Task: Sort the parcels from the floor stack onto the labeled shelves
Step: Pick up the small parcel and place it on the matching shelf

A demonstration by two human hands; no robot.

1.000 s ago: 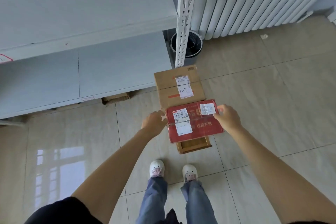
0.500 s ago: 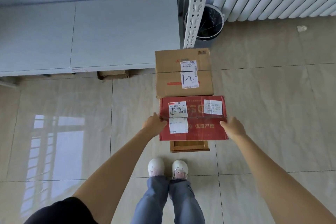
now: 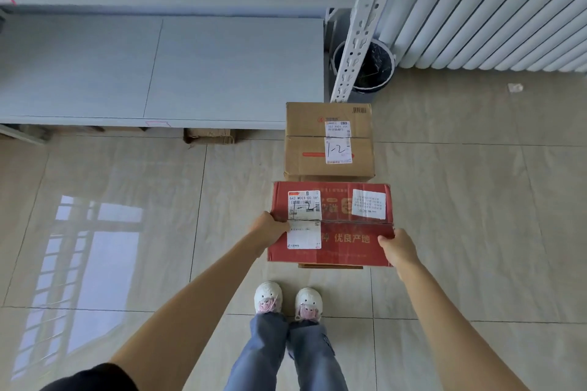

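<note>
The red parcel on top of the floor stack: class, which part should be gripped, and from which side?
Grip the red parcel by its two short ends, coming in from left and right at once. It lies flat and wide, labels up, with both ends clear. The left hand and right hand already sit there, fingers curled over the edges.

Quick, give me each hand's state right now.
Left hand: closed on the left edge of the red parcel.
Right hand: closed on the red parcel's right edge.
</note>
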